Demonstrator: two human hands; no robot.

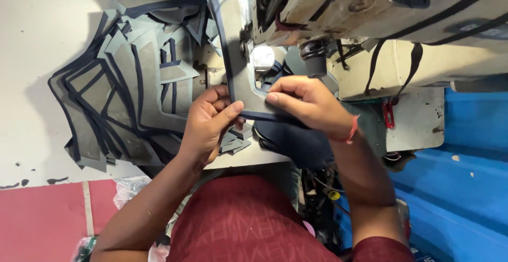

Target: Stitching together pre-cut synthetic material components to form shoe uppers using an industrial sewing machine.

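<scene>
A grey L-shaped piece (235,56) with a dark navy edge strip lies under the sewing machine's presser foot (260,58). My left hand (207,122) pinches the piece's lower left part, thumb on top. My right hand (307,102) presses its lower right corner with the fingertips, a red thread band on the wrist. A dark navy bundle (296,140) sits under my right hand.
A heap of similar grey pieces with navy edges (127,87) covers the white table (37,40) at the left. The worn beige sewing machine head (370,8) fills the top right. A blue bin (465,188) stands at the right; a red surface (42,219) shows bottom left.
</scene>
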